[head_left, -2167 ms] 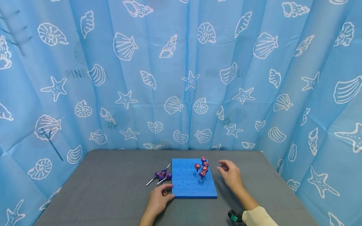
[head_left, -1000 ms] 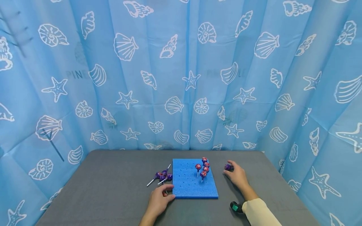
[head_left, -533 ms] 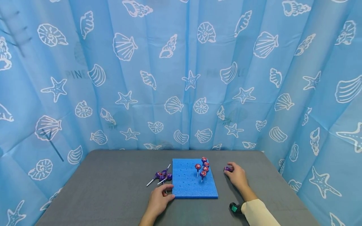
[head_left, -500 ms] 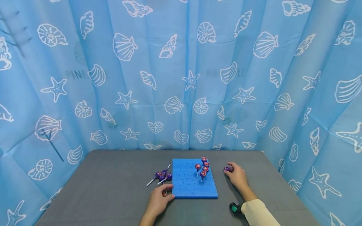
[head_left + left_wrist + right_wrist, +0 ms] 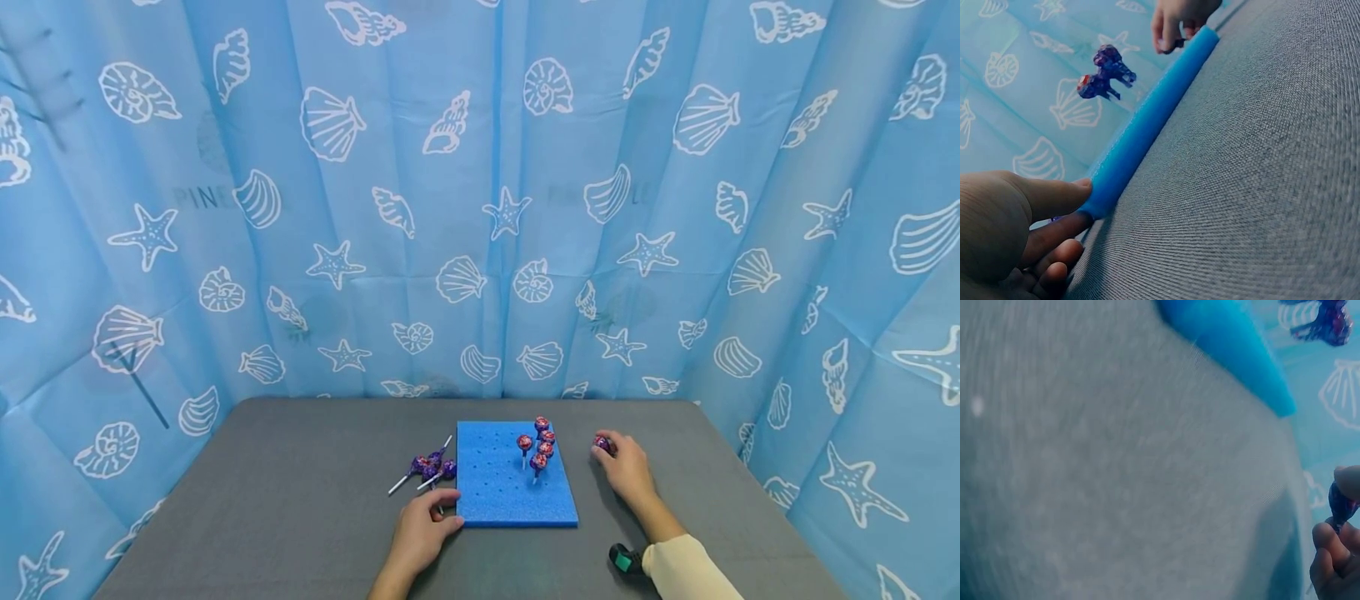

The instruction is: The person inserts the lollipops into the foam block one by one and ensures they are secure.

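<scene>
My right hand [image 5: 626, 467] holds a lollipop [image 5: 602, 444] in a purple and red wrapper beside the board's right edge. In the right wrist view, the thumb and fingers pinch this lollipop [image 5: 1340, 503] at its head and wrapper neck. A blue foam board [image 5: 495, 496] with small holes lies on the table. Several lollipops [image 5: 538, 460] stand upright in its right half. My left hand [image 5: 418, 529] touches the board's front left corner, thumb and index finger nearly straight against its edge in the left wrist view. Several loose lollipops [image 5: 423, 467] lie left of the board, partly overlapping.
The grey table [image 5: 322, 500] spreads around the board. Behind it hangs a blue curtain [image 5: 480, 208] with white shell prints. A black band with a green patch [image 5: 624, 562] sits at the right wrist.
My right hand has shifted slightly right from its earliest place, and a lollipop now shows in its fingers. The lollipop's head has turned to show more red. The left hand stays put.
</scene>
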Demonstrator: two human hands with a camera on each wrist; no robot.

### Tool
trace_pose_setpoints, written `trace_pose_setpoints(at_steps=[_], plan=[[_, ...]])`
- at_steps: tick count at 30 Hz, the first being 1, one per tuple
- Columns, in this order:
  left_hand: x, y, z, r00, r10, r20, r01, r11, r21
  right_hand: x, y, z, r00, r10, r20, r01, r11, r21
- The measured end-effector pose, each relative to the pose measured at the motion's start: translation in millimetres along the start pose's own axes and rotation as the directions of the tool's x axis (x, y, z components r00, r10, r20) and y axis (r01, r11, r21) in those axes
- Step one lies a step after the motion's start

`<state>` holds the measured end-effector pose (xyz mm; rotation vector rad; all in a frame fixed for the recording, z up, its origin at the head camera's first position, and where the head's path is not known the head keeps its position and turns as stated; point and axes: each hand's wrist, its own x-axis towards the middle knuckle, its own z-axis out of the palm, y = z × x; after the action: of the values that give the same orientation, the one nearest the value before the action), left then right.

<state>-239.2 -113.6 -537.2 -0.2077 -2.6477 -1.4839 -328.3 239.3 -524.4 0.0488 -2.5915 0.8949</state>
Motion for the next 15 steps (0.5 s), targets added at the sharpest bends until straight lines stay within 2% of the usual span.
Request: trace_pose_setpoints(at_steps=[12,15], plan=[[-0.5,-0.2,1.1,1.000,0.008,-0.003,-0.008,1.000,0.008,-8.5,-29.4,-9.7,0.993,0.021,-0.114,0.002,0.980,0.198],[0.2,0.1,0.1,1.000,0.004,0.001,-0.004,1.000,0.004,-12.8,-39.8,-11.8,0.992,0.030,-0.119,-0.001,0.972,0.234]])
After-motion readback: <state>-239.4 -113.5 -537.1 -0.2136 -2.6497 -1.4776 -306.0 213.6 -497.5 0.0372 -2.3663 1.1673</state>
